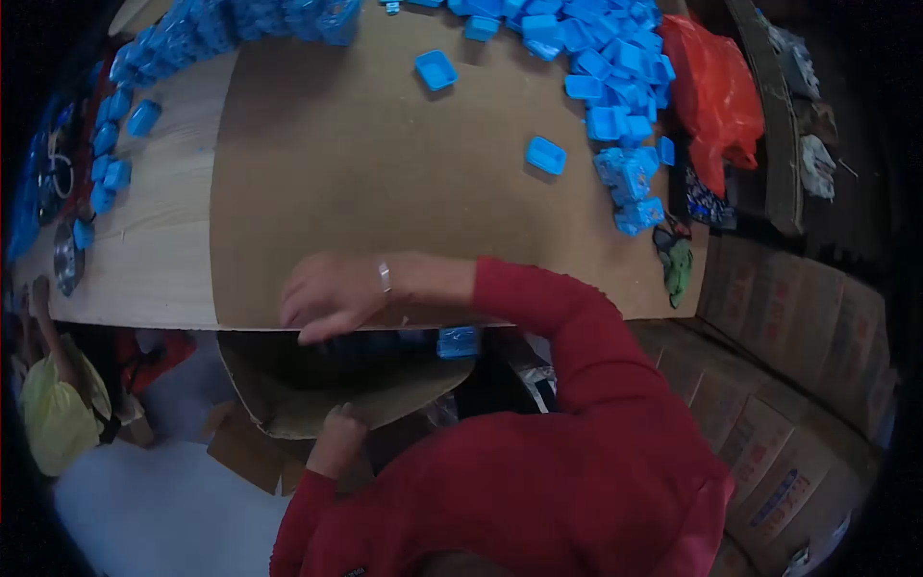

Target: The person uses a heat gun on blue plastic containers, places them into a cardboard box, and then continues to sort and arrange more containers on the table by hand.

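Note:
My right hand [332, 293] reaches across the table's front edge, its thumb apart from the fingers and nothing seen in it. Below it opens a cardboard box [385, 409], partly tucked against the table edge. Inside the box, a wrapped blue pack [457, 342] shows at the right; the rest of the interior is dark. My left hand [339, 435] is closed over the near rim of this box. Two single blue trays, one farther off [436, 70] and one nearer [546, 155], lie apart on the brown tabletop board [385, 173].
Loose blue trays [615, 67] are heaped at the back right, beside a red plastic bag [711, 96]. Wrapped blue packs [212, 29] line the back left. A metal bowl [67, 258] and another person's hand [39, 291] are at the far left. Cartons [769, 452] stand at right.

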Action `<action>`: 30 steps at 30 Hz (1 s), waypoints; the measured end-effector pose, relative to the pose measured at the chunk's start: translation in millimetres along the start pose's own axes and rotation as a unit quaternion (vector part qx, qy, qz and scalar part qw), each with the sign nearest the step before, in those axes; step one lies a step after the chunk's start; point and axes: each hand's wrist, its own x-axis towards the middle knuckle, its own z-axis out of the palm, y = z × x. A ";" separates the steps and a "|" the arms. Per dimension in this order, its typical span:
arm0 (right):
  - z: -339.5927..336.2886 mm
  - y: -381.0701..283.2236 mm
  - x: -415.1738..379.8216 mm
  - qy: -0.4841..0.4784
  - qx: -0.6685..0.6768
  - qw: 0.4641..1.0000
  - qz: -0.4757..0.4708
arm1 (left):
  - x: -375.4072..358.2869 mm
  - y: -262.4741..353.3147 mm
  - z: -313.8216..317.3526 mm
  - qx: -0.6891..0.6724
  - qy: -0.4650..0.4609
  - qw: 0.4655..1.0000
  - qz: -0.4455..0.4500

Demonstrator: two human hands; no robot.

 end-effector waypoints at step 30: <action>-274.0 40.8 19.4 0.430 0.080 0.867 0.238 | 15.4 -28.0 -22.8 0.008 0.017 1.000 -0.012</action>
